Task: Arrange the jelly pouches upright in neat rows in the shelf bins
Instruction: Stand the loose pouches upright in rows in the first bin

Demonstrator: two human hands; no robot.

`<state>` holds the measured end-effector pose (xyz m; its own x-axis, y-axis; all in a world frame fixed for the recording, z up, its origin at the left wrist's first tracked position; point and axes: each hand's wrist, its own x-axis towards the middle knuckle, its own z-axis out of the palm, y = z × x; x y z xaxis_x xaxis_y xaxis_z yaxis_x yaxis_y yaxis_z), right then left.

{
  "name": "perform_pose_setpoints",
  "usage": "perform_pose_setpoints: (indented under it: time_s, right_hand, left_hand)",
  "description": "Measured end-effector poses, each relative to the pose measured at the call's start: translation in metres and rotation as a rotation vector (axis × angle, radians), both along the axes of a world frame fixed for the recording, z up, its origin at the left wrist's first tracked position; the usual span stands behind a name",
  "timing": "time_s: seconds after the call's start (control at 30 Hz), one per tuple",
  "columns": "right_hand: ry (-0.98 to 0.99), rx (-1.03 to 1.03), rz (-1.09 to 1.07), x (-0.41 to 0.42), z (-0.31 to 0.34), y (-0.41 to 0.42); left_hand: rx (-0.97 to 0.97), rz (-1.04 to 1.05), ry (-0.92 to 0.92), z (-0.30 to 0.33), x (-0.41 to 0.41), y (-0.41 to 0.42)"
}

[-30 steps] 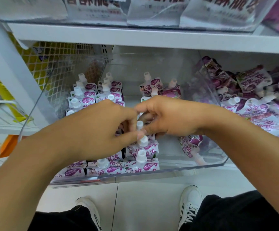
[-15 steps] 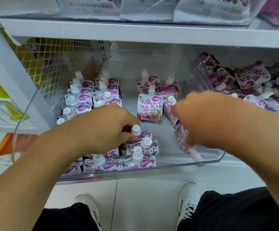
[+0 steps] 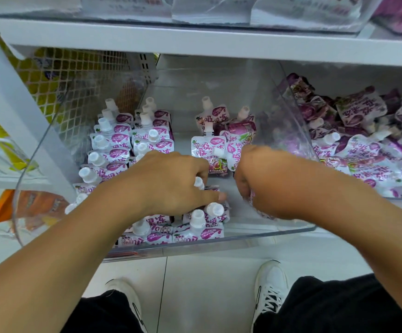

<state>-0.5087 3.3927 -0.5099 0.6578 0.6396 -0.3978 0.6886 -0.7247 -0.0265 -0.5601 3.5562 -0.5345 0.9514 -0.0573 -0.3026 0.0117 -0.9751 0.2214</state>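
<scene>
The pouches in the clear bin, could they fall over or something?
Maybe. The left hand leans on the upright row; a nudge could topple neighbours. The right hand grips a pouch near loose ones leaning at the bin's middle, and could knock them flat.
</scene>
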Motion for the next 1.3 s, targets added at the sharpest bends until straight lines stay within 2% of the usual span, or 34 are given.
perform_pose_setpoints:
  time_s: [0.17,0.27,0.37,0.53,0.6,0.73,0.83,0.93,1.0,1.07,1.1,1.2,1.3]
  right_hand:
    - [0.004,0.366,0.056,0.023,0.029,-0.012]
    - [-0.069,0.533,0.095,0.028,0.020,0.004]
    - [-0.062,0.542,0.140,0.030,0.004,0.026]
    - [0.260,0.521,0.139,0.038,-0.015,0.042]
    - [0.332,0.530,0.136,0.039,-0.020,0.044]
    - [0.382,0.634,-0.034,0.044,-0.018,0.042]
    - [0.494,0.690,-0.155,0.037,-0.019,0.041]
    - [0.611,0.781,-0.354,0.025,-0.021,0.046]
    - [0.522,0.852,-0.463,0.023,-0.015,0.043]
    - [0.315,0.759,-0.475,0.022,-0.003,0.029]
    - [0.338,0.671,-0.494,0.019,0.002,0.022]
    - [0.700,0.395,-0.642,0.002,0.003,0.015]
    - [0.880,0.450,-0.724,-0.009,-0.007,0.018]
  left_hand:
    - [-0.117,-0.029,0.047,0.002,0.004,0.012]
    - [-0.199,-0.041,-0.005,0.005,0.001,0.022]
    - [-0.219,-0.028,-0.098,0.007,-0.003,0.028]
    - [-0.194,-0.007,-0.243,0.012,-0.008,0.035]
    - [-0.144,0.027,-0.308,0.014,-0.007,0.037]
    - [-0.104,0.054,-0.236,0.012,-0.004,0.043]
    - [-0.063,0.026,-0.150,0.010,-0.002,0.044]
    - [0.095,-0.056,-0.213,0.005,-0.001,0.039]
    - [0.121,-0.068,-0.266,0.003,0.000,0.037]
    - [0.099,-0.058,-0.286,0.001,-0.001,0.037]
    - [0.082,-0.053,-0.294,0.000,-0.001,0.039]
    - [0.025,-0.045,-0.322,-0.006,-0.003,0.046]
    - [-0.026,-0.048,-0.320,-0.008,-0.004,0.050]
